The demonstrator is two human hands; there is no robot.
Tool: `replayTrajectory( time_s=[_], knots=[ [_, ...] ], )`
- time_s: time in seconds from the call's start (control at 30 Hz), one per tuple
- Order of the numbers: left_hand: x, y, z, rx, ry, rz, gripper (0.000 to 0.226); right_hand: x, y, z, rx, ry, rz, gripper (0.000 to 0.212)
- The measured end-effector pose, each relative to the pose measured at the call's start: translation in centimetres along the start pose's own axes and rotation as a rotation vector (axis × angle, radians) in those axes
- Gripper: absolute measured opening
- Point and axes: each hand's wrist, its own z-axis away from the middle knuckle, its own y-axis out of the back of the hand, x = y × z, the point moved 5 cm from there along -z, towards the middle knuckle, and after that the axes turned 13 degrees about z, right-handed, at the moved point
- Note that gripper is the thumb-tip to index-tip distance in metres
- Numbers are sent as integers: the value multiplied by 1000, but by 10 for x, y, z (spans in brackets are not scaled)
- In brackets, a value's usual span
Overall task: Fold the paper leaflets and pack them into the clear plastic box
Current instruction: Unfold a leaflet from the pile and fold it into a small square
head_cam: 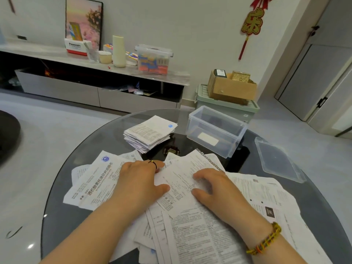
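Observation:
A spread of unfolded paper leaflets [190, 231] covers the near half of the round glass table [57, 187]. One leaflet [179, 180] lies on top between my hands. My left hand [141, 180] presses flat on its left side, fingers pointing away from me. My right hand [215, 187] rests on its right side with fingers bent and thumb on the paper. Beyond them sits a stack of folded leaflets [150, 134]. The clear plastic box [215, 130] stands open at the far right with one small white piece inside.
The box's clear lid [278, 161] lies flat at the table's right edge. Behind the table stand a low TV cabinet [99, 92] carrying a lidded storage box [154, 58] and bottles, and a cardboard box [230, 86] on a green bin.

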Motion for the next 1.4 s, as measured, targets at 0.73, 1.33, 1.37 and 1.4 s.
replayTrajectory(
  time_s=[0.73,1.33,1.37,1.4],
  knots=[
    [-2,5,12,160,392,1239,13,30,12,0,316,-298,-890,58],
    [18,5,13,-108,335,1153,13,19,9,3,-82,-63,-1058,25],
    [18,3,13,-110,340,1155,12,19,8,4,-87,-60,-1051,25],
    [18,1,14,-112,348,1160,12,18,7,4,-93,-60,-1049,25]
  ],
)
